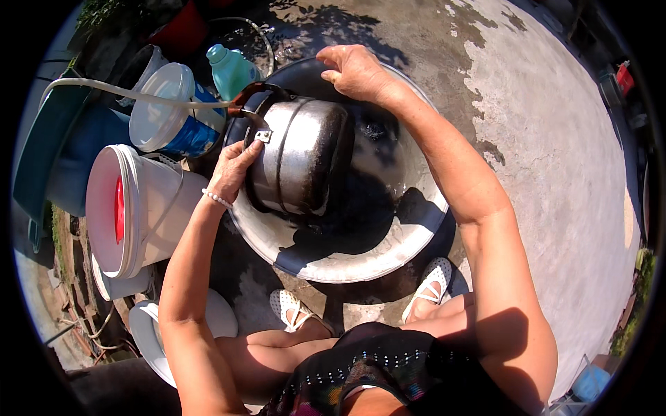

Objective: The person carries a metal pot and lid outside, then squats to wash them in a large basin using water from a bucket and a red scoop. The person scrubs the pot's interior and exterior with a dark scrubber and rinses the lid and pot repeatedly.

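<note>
A large, pale round basin (333, 269) stands on the ground before me, with dark, shadowed water (374, 201) in it. Tipped on its side over the basin is a metal cooking pot (295, 159), its outside stained with soot. A brown handle (239, 107) is at its upper left. My left hand (234, 168) grips the pot's rim, thumb against the metal beside the handle bracket. Over the basin's far edge is my right hand (357, 71), apart from the pot, fingers loosely bent with a gap to the thumb; nothing shows in it.
A pale hose (139, 91) runs from the left to the pot's handle. White buckets (166, 215) and a blue-labelled tub (163, 104) crowd the left side. A turquoise bottle (232, 73) stands behind the basin. Concrete ground (555, 173) stretches to the right.
</note>
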Demonstrator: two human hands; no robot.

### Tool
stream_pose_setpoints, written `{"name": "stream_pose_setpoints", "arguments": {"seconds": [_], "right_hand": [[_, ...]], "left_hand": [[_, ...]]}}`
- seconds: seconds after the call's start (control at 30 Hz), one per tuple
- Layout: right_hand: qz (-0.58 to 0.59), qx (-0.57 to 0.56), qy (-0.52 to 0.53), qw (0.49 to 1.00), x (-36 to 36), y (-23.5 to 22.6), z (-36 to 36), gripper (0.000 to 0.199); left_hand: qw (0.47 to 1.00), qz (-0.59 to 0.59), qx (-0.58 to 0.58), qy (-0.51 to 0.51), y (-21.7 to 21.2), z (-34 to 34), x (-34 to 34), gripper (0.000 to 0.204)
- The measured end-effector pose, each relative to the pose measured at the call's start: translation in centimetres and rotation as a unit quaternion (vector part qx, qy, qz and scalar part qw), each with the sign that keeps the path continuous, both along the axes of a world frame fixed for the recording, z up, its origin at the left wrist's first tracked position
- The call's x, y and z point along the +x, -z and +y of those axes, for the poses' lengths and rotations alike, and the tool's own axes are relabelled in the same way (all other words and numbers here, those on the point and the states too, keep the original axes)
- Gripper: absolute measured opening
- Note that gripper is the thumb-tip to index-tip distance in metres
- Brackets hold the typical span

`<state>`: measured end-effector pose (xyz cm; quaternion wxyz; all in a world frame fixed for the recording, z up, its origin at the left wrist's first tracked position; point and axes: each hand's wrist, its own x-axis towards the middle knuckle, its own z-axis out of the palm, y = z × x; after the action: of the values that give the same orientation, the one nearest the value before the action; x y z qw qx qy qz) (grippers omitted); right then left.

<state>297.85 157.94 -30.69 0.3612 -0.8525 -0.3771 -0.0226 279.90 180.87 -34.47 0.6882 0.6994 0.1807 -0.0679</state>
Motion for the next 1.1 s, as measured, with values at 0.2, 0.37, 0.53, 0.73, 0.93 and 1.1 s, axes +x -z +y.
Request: {"name": "stream_pose_setpoints", "arguments": {"seconds": [0.2, 0.37, 0.53, 0.73, 0.93, 1.1], "right_hand": [[0.135, -0.262, 0.131, 0.947, 0.0, 18.1, -5.4, 0.059], [0.096, -0.366, 0.152, 0.913, -3.3, 27.6, -4.2, 0.046], [0.532, 0.304, 0.184, 0.768, -5.4, 22.4, -3.9, 0.019], [-0.066, 0.139, 0.168, 0.974, -9.1, 7.0, -4.9, 0.029], [-0.026, 0.027, 0.133, 0.990, -5.7, 10.5, -4.8, 0.031], [0.009, 0.065, 0.131, 0.989, -7.2, 11.8, -6.2, 0.029]], "left_hand": [[0.989, -0.020, -0.135, -0.058, 1.5, -1.3, -1.4, 0.022], [0.991, -0.039, -0.127, -0.031, 1.8, -3.2, -1.0, 0.031], [0.984, -0.076, -0.156, -0.025, 2.4, -6.2, -1.8, 0.027], [0.990, -0.088, -0.113, 0.017, 5.1, -12.7, -0.4, 0.029], [0.993, -0.114, -0.014, 0.025, 6.6, -15.1, -0.7, 0.026], [0.988, -0.116, 0.051, 0.085, 5.8, -14.5, -2.3, 0.021]]}}
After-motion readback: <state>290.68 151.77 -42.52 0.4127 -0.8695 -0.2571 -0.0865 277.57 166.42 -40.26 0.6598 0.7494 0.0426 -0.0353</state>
